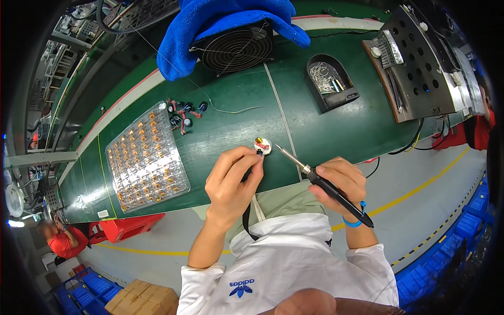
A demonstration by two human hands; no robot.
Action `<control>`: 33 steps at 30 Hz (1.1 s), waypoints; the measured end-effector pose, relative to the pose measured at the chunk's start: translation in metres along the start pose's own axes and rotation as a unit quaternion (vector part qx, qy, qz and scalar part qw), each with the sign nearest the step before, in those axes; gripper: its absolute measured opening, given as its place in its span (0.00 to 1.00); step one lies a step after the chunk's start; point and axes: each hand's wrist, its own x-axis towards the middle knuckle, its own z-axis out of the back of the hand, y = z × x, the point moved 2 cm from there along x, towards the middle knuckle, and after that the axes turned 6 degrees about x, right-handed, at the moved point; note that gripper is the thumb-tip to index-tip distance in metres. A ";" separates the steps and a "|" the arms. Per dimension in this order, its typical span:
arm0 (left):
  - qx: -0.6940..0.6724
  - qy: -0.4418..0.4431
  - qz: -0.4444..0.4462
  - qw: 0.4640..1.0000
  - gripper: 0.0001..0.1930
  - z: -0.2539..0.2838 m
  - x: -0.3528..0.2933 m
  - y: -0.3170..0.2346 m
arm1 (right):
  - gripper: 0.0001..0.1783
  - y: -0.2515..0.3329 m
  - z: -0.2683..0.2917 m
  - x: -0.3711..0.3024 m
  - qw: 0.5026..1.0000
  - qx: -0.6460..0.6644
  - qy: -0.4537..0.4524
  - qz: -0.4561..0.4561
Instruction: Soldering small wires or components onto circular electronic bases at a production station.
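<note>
My left hand (234,173) pinches a small dark part with red wires at its fingertips, against a round white piece (263,146) with a gold-coloured bit on it. In my right hand (339,182) is a soldering iron (336,195) with a black handle, held like a pen. Its metal tip points up and left, just right of the white piece and apart from it. A thin strand of solder wire (239,111) hangs over the green bench beyond my hands. Several small black round parts with red wires (184,113) lie in a loose group to the left.
A clear plastic tray (147,157) with rows of small orange parts lies on the left. At the back stands a black fan (236,50) under a blue cloth (176,39). A black bin (332,84) of metal pieces and a perforated metal box (420,63) stand to the right.
</note>
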 end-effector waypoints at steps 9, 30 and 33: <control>0.023 -0.023 -0.054 0.998 0.14 -0.004 0.003 -0.002 | 0.23 -0.001 -0.005 0.004 0.999 -0.021 0.015 0.032; 0.048 -0.010 -0.120 0.992 0.15 0.000 0.002 -0.007 | 0.21 -0.001 -0.008 0.004 0.998 -0.046 0.033 0.034; 0.051 -0.012 -0.119 0.992 0.15 0.001 0.001 -0.007 | 0.24 0.001 -0.007 0.006 0.998 -0.042 0.033 0.046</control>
